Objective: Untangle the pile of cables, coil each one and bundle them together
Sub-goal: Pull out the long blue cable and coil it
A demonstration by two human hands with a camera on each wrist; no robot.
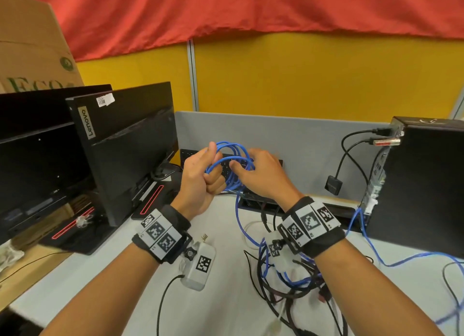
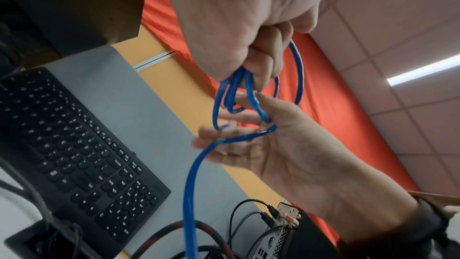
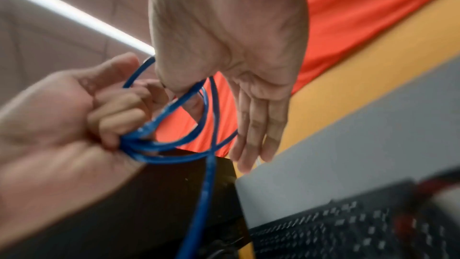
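Cables, black and blue, lie tangled on the white table nearest the camera, beneath the right wrist. Above them, a blue cable rises from the pile into several loops held in the air between both hands. The left hand grips the gathered loops in a closed fist, thumb up; the right hand has its fingers straight and apart, with one loop passing across the palm under the thumb. Behind the hands sits a black keyboard against a grey partition, with monitors to the left and a black computer case to the right.
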